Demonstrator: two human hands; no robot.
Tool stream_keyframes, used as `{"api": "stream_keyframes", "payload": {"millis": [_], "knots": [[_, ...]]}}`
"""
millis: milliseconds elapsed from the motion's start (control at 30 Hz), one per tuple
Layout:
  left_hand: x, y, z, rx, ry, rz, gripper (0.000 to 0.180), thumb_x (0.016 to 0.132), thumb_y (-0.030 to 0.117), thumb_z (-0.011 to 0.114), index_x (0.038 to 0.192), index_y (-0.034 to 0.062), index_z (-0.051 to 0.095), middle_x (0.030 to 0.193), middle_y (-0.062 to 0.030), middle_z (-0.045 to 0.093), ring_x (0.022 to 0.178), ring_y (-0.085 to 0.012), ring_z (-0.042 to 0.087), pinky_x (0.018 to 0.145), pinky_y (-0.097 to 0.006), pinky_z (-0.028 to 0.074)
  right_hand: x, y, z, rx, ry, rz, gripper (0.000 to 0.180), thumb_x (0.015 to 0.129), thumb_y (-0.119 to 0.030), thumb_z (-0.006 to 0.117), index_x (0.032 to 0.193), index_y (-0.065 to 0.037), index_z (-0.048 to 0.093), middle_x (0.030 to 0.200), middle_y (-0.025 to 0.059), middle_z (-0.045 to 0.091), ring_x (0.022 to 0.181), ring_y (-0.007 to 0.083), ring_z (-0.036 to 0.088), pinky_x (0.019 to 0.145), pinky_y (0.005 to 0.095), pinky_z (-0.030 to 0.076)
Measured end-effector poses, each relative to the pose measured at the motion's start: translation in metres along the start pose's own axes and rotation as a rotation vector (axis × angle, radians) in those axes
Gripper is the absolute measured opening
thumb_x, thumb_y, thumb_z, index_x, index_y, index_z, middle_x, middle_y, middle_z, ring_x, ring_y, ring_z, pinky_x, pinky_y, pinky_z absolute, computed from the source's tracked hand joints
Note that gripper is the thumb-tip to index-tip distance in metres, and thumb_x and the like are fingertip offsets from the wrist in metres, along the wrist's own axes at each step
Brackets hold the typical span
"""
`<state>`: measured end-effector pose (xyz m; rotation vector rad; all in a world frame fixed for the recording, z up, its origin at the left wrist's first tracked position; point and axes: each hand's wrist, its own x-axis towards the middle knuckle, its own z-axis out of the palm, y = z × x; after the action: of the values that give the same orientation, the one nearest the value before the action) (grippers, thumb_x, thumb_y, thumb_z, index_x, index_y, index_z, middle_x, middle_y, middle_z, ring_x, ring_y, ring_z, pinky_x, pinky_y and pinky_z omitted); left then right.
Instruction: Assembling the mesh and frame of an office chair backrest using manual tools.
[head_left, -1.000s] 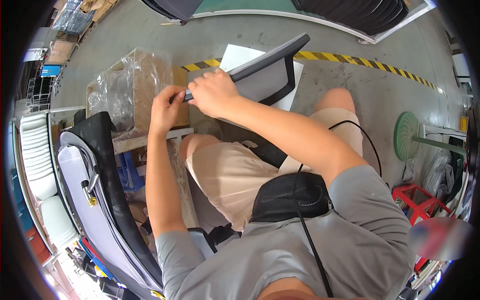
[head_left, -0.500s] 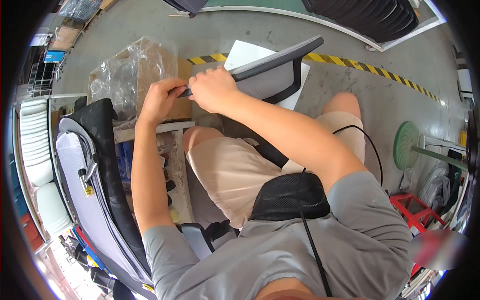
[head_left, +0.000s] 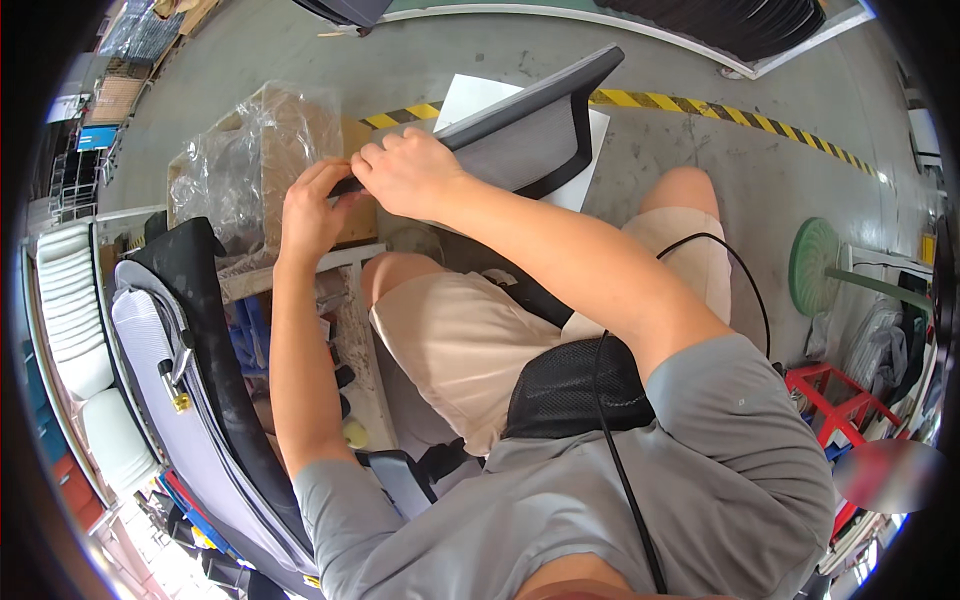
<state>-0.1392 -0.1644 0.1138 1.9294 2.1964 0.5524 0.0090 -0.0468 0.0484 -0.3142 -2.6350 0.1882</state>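
Observation:
A mesh panel (head_left: 525,150), grey with a black frame, looks like a chair back and slants up to the right in front of my knees. Its near left end is in my hands. My left hand (head_left: 314,215) pinches the end of the frame, thumb and fingers pressed together. Right beside it, my right hand (head_left: 408,172) is closed over the upper frame edge, knuckles up. What lies between the fingertips of both hands is hidden. The far right end of the panel sticks out free over the floor.
Left of my legs are a worn workbench (head_left: 368,350) and a plastic-lined cardboard box (head_left: 355,150). A grey padded bag-like item (head_left: 190,400) stands at my left. White sheet (head_left: 468,98) and striped floor tape (head_left: 700,107) lie ahead. Green round stand (head_left: 814,265) and red frame (head_left: 835,405) are right.
The whole view has shifted a little. The panel's far end has tilted slightly upward, while both hands keep hold of its left end.

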Motion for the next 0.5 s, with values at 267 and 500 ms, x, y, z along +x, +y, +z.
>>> {"api": "stream_keyframes", "payload": {"millis": [267, 500], "knots": [[-0.020, -0.011, 0.035, 0.203, 0.295, 0.194, 0.034, 0.078, -0.001, 0.076, 0.111, 0.0024, 0.072, 0.113, -0.0099, 0.072, 0.102, -0.0313, 0.068, 0.086, -0.041, 0.056, -0.002, 0.002, 0.004, -0.037, 0.057, -0.017, 0.026, 0.089, -0.022, 0.059, 0.110, -0.010, 0.067, 0.090, 0.0021, 0.069, 0.081, 0.0209, 0.069, 0.071, 0.0360, 0.052], [-0.008, 0.014, 0.063, 0.249, 0.545, 0.152, 0.035, 0.074, -0.004, 0.074, 0.107, 0.0044, 0.068, 0.102, -0.0111, 0.067, 0.095, -0.0314, 0.066, 0.082, -0.041, 0.055, -0.018, 0.017, 0.007, 0.045, 0.491, -0.083, 0.012, 0.080, -0.020, 0.065, 0.088, -0.011, 0.064, 0.097, 0.0038, 0.059, 0.095, 0.0231, 0.059, 0.078, 0.0358, 0.052]]}}
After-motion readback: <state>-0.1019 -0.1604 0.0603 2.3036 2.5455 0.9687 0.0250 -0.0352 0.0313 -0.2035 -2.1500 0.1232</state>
